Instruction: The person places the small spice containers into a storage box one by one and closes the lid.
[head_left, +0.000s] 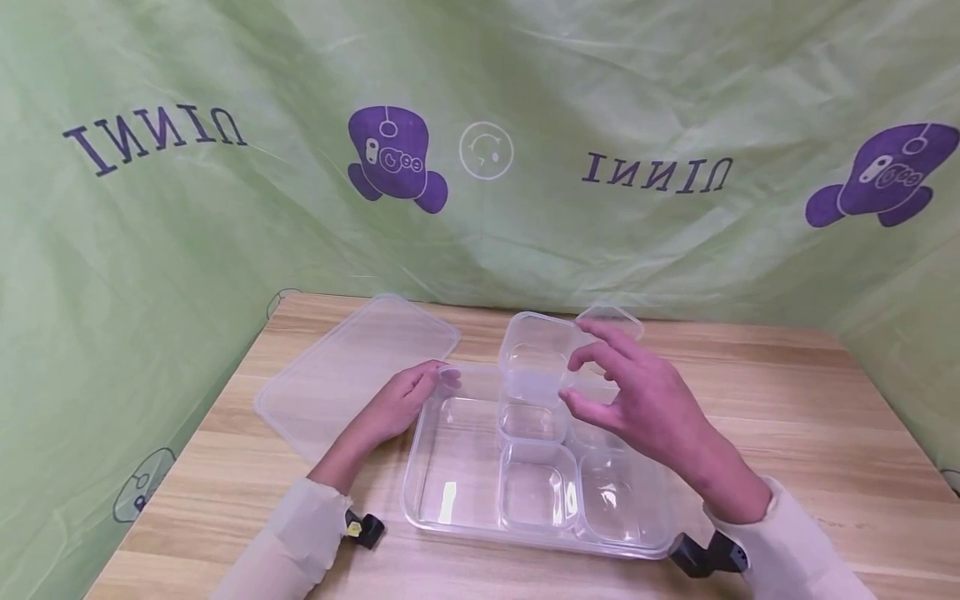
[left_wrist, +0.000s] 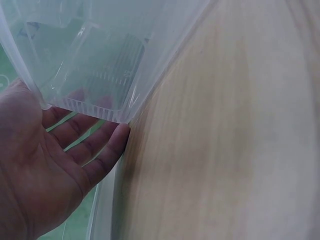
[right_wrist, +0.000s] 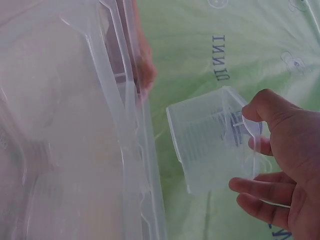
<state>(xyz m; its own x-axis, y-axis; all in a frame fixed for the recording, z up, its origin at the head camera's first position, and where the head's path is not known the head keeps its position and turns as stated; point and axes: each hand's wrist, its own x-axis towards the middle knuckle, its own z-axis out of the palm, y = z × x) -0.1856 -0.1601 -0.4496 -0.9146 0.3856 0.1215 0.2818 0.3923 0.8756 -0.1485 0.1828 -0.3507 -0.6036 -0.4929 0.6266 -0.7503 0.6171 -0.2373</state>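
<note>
A large clear plastic box (head_left: 453, 467) lies on the wooden table, with several small clear containers (head_left: 536, 492) standing in its middle and right part. At the box's back left corner, my left hand (head_left: 397, 404) grips the rim; in the left wrist view its fingers (left_wrist: 102, 155) reach round the wall and show partly through the plastic. My right hand (head_left: 645, 396) pinches the rim of another small clear container (right_wrist: 207, 145) between thumb and fingers. That container is raised over the back of the box and tilted.
A large flat translucent lid (head_left: 352, 367) lies on the table left of the box. Behind the right hand is a clear piece with rounded corners (head_left: 611, 312), partly hidden. Green printed cloth (head_left: 525, 242) hangs along the table's back and sides.
</note>
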